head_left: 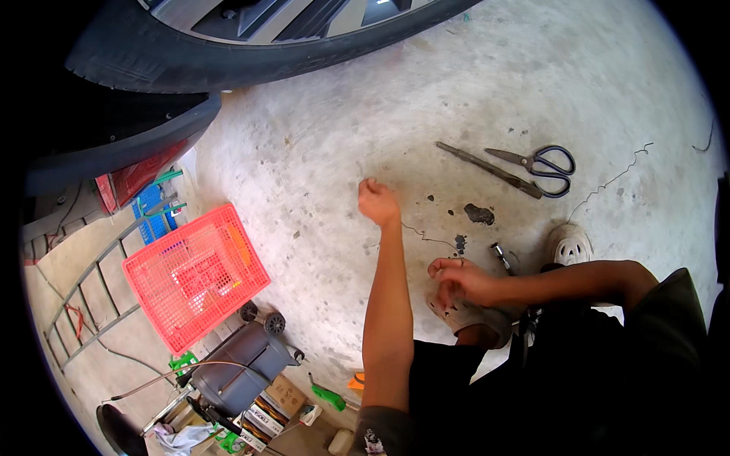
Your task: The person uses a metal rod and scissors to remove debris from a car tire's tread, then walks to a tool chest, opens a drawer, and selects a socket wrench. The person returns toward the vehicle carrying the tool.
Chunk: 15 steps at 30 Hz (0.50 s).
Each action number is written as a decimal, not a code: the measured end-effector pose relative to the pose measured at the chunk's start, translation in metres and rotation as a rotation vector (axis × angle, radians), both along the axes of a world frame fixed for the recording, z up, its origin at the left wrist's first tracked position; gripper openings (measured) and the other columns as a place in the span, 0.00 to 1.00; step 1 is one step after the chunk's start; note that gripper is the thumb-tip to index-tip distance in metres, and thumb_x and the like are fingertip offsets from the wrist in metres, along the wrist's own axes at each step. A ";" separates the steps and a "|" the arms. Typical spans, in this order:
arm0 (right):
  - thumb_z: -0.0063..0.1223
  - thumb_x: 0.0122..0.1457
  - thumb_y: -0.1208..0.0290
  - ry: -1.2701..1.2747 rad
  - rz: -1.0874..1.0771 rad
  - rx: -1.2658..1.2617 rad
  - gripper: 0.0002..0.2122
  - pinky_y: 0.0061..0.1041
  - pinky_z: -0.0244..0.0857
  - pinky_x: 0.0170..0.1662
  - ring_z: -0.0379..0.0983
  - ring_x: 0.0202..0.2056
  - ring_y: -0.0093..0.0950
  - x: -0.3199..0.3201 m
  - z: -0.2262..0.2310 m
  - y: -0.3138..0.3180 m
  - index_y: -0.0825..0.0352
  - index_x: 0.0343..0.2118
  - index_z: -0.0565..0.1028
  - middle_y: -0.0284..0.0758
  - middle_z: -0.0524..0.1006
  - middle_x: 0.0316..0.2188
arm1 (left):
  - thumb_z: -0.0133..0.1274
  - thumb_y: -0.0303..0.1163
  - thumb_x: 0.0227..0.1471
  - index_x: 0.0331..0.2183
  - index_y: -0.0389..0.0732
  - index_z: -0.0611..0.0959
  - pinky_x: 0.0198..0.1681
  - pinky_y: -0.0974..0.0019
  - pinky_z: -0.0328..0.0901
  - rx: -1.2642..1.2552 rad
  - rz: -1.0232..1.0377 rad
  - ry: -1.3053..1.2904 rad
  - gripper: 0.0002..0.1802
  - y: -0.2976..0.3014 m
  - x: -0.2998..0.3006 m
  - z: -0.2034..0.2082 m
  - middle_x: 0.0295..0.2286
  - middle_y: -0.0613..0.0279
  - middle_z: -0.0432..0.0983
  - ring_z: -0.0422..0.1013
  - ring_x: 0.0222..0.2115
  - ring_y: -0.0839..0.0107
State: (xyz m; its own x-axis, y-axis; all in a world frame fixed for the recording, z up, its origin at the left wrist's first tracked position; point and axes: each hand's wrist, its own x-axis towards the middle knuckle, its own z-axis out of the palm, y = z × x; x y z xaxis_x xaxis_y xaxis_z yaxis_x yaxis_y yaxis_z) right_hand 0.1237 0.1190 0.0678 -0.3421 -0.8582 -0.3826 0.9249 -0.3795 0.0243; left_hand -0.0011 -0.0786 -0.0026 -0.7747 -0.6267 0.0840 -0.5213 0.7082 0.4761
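Observation:
My left hand [378, 203] is raised above the concrete floor, its fingers closed in a pinch. Whatever they hold is too small or hidden. A thin dark kinked wire [428, 237] runs from beside my left wrist toward my right hand; I cannot tell whether either hand touches it. Over a beige clog, my right hand [465, 283] has loosely curled fingers with gaps between them, and nothing shows in it. Black-handled scissors [538, 167] and a dark metal rod [487, 169] lie side by side on the floor ahead of it.
A car wheel [251, 64] stands at the far left. Below it are a red plastic basket [199, 273] and a grey wheeled tank [242, 366]. Another bent wire [608, 182] lies at the right. Near my feet is a shiny metal tool [502, 257].

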 end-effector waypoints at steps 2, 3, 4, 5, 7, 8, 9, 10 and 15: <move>0.37 0.64 0.65 0.002 0.091 0.140 0.13 0.26 0.64 0.28 0.71 0.18 0.31 -0.007 0.001 0.013 0.70 0.42 0.67 0.36 0.66 0.10 | 0.47 0.28 0.51 0.28 0.35 0.81 0.27 0.56 0.65 -0.057 0.002 0.036 0.10 -0.018 0.019 -0.017 0.21 0.51 0.78 0.73 0.22 0.55; 0.35 0.65 0.64 -0.001 0.136 0.200 0.14 0.27 0.63 0.26 0.69 0.17 0.30 -0.007 0.000 0.017 0.71 0.42 0.67 0.36 0.64 0.09 | 0.47 0.29 0.52 0.28 0.34 0.81 0.26 0.57 0.65 -0.088 -0.024 0.015 0.10 -0.026 0.025 -0.029 0.20 0.52 0.78 0.72 0.21 0.57; 0.34 0.65 0.64 0.025 0.185 0.205 0.14 0.27 0.62 0.25 0.69 0.16 0.30 -0.003 -0.002 0.020 0.71 0.42 0.67 0.35 0.63 0.09 | 0.47 0.29 0.52 0.28 0.34 0.81 0.24 0.59 0.65 -0.112 -0.051 -0.011 0.10 -0.030 0.033 -0.038 0.20 0.53 0.77 0.72 0.20 0.59; 0.33 0.65 0.63 0.052 0.236 0.210 0.15 0.28 0.61 0.24 0.68 0.16 0.30 0.002 -0.005 0.025 0.71 0.41 0.68 0.34 0.63 0.09 | 0.47 0.29 0.53 0.28 0.34 0.80 0.23 0.61 0.64 -0.136 -0.076 -0.037 0.10 -0.035 0.041 -0.047 0.19 0.54 0.77 0.71 0.19 0.61; 0.32 0.65 0.63 0.156 0.369 0.224 0.15 0.28 0.60 0.22 0.67 0.15 0.29 0.007 -0.015 0.038 0.70 0.41 0.69 0.33 0.63 0.09 | 0.47 0.30 0.54 0.28 0.33 0.80 0.24 0.62 0.64 0.261 0.075 -0.078 0.11 -0.019 0.036 -0.048 0.18 0.56 0.75 0.70 0.18 0.65; 0.32 0.65 0.63 0.234 0.455 0.228 0.15 0.29 0.61 0.22 0.67 0.14 0.29 0.010 -0.021 0.043 0.69 0.40 0.70 0.34 0.64 0.10 | 0.47 0.30 0.54 0.28 0.32 0.79 0.24 0.63 0.65 0.460 0.152 -0.097 0.11 -0.013 0.034 -0.047 0.18 0.57 0.75 0.70 0.18 0.67; 0.32 0.65 0.63 0.316 0.546 0.230 0.15 0.29 0.61 0.22 0.66 0.14 0.28 0.012 -0.025 0.048 0.68 0.39 0.72 0.34 0.64 0.10 | 0.47 0.30 0.54 0.28 0.33 0.79 0.23 0.64 0.63 0.477 0.101 -0.129 0.11 -0.010 0.035 -0.044 0.17 0.59 0.74 0.68 0.17 0.69; 0.33 0.65 0.63 0.540 0.634 0.248 0.15 0.29 0.62 0.22 0.67 0.14 0.28 0.016 -0.036 0.053 0.67 0.39 0.73 0.34 0.66 0.11 | 0.47 0.30 0.55 0.28 0.33 0.79 0.22 0.66 0.62 0.491 0.044 -0.158 0.11 -0.008 0.032 -0.041 0.17 0.61 0.72 0.66 0.17 0.71; 0.35 0.63 0.64 0.904 0.992 0.270 0.15 0.28 0.66 0.23 0.68 0.13 0.27 -0.009 -0.041 0.068 0.63 0.39 0.76 0.34 0.73 0.16 | 0.44 0.32 0.59 0.31 0.35 0.78 0.16 0.71 0.56 0.965 0.083 -0.294 0.12 -0.006 0.030 -0.018 0.19 0.65 0.70 0.60 0.16 0.77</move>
State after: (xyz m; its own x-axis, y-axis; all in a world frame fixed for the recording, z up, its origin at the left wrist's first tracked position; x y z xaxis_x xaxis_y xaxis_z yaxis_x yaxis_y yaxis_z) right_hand 0.1142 0.1870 0.0266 0.1490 -0.8223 -0.5493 0.4627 0.5489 -0.6962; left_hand 0.0293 -0.0849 -0.0209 -0.6342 -0.3788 -0.6741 -0.7402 0.0454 0.6709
